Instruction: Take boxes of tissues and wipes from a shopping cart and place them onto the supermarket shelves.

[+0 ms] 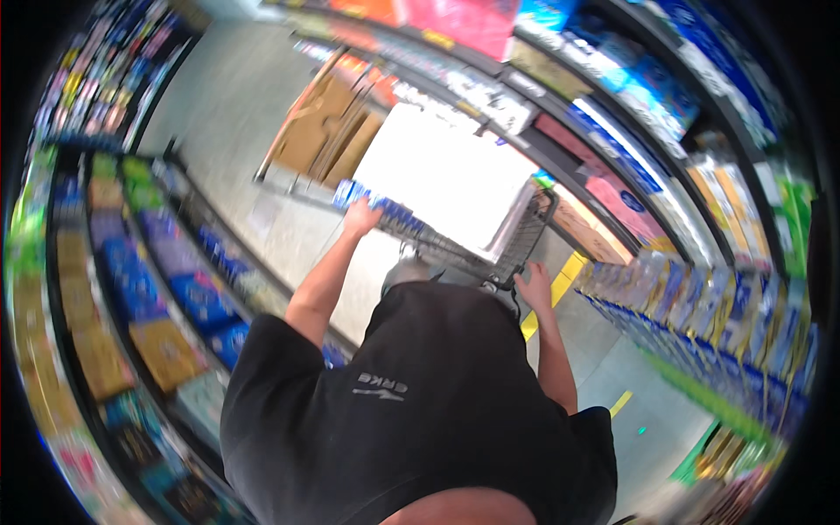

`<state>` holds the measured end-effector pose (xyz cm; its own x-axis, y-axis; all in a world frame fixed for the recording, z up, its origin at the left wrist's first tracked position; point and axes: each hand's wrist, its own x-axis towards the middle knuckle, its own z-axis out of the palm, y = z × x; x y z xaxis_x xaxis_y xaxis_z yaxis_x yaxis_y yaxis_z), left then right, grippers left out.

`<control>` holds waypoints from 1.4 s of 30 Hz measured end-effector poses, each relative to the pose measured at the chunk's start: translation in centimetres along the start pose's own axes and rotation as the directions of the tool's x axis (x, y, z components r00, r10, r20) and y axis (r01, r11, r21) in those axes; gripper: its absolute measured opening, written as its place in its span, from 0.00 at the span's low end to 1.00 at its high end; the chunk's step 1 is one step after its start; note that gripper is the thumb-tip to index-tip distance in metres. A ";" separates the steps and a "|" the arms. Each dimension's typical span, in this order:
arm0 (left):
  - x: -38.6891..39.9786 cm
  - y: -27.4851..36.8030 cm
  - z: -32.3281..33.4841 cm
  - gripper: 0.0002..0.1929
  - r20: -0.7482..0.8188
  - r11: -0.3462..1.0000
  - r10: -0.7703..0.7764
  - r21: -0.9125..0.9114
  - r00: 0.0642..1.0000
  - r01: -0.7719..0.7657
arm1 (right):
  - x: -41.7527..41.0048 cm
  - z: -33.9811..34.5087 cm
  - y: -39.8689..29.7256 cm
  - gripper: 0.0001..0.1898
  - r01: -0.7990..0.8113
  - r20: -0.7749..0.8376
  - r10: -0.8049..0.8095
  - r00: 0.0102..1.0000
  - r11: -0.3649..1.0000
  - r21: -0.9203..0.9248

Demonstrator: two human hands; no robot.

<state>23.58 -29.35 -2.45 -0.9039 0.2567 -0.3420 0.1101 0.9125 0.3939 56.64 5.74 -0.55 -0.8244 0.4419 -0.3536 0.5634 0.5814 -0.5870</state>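
Before me stands a wire shopping cart (528, 230) with a large white block-like item (440, 177) on top, overexposed so its kind is unclear. Blue-and-white packages (400, 215) lie in a row along the cart's near edge. My left hand (362, 216) is at this row near its left end; whether its fingers close on a package or on the edge cannot be told. My right hand (535, 285) is beside the cart's near right corner, fingers apart and slightly bent, with nothing visible in it.
Shelves of packaged goods (190, 298) run along the left, and more shelves (590, 164) curve along the right. Beyond the cart is a metal-framed trolley (298, 111) with cardboard boxes (321, 131). A display of bagged packs (709, 315) stands at the right. Yellow tape (564, 279) marks the floor.
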 end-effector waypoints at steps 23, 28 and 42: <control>3.2 0.4 -0.4 0.30 0.291 0.883 0.393 0.144 0.872 -0.446 | 1.3 6.3 -8.5 0.40 -0.629 -0.029 0.636 0.771 0.769 0.116; 3.7 0.6 -1.0 0.30 0.405 0.873 0.376 0.146 0.833 -0.465 | 1.7 6.4 -7.6 0.40 -0.594 0.009 0.594 0.804 0.804 0.040; -6.1 9.7 -28.5 0.22 -0.229 0.664 0.559 -0.451 0.797 -0.596 | 3.9 0.9 -11.9 0.27 -0.066 -0.134 0.256 0.957 0.645 0.762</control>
<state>18.37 -31.14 27.77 -0.7533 0.6418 0.1432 0.4253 0.3094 0.8505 46.67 -0.08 4.39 -0.6375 0.6638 -0.3910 0.3764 -0.1744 -0.9099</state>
